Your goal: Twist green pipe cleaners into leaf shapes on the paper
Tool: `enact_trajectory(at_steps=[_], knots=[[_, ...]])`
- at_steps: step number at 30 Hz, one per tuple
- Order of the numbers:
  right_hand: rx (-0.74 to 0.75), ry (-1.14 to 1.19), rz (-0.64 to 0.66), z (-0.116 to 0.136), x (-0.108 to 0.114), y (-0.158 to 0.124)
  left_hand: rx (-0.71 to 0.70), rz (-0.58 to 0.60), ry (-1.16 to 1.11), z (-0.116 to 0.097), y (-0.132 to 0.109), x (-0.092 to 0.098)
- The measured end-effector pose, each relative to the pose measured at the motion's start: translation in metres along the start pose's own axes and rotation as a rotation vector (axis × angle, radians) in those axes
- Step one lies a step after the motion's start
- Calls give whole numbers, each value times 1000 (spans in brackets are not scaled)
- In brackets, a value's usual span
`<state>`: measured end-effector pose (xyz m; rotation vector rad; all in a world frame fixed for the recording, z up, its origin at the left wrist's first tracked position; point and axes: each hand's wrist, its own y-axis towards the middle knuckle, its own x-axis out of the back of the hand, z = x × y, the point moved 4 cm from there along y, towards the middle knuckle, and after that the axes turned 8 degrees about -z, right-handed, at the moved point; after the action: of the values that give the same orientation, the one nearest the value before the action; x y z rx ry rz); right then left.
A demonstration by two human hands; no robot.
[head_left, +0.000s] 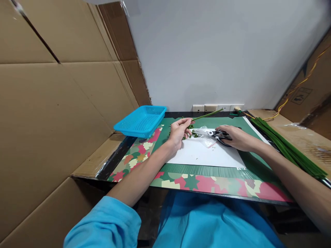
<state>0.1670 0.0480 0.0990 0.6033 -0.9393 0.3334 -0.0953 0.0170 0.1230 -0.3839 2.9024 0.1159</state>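
Observation:
My left hand (179,131) pinches a long, thin green pipe cleaner (208,114), which slants up to the right. My right hand (234,136) grips scissors (219,136) with black looped handles and silver blades, their tips pointing left towards my left fingers. Small green pieces (194,134) lie beneath and beside my left fingers. Under the blades is a clear plastic bag (208,141) on a white sheet (207,156). Whether the blades touch any green piece is too small to tell.
A blue perforated basket (143,119) stands at the left back. Along the right edge lies a bundle of green pipe cleaners (287,146). A green mat with a patterned border (191,182) covers the table. Cardboard (64,103) walls the left side; sockets (210,108) line the back wall.

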Motion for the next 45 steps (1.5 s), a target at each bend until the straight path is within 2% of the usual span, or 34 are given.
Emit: enact_trajectory(at_steps=[6, 12, 19, 23, 28, 31, 35, 45], knots=[[2, 98, -40, 4, 8, -1, -81, 55, 74, 0, -2, -3], [-28, 319, -179, 25, 19, 0, -99, 149, 132, 4, -5, -8], [-43, 650, -353, 43, 9, 2, -59, 428, 225, 13, -24, -28], [-55, 744, -419, 46, 5, 2, -55, 491, 271, 12, -31, -34], [-92, 754, -463, 47, 2, 0, -65, 547, 305, 13, -33, -35], [-110, 703, -488, 47, -1, -1, -77, 550, 301, 14, -34, -37], [-111, 577, -482, 45, -3, -2, -127, 493, 266, 13, -34, -40], [41, 295, -247, 62, -6, 2, -249, 367, 228, 3, -32, -35]])
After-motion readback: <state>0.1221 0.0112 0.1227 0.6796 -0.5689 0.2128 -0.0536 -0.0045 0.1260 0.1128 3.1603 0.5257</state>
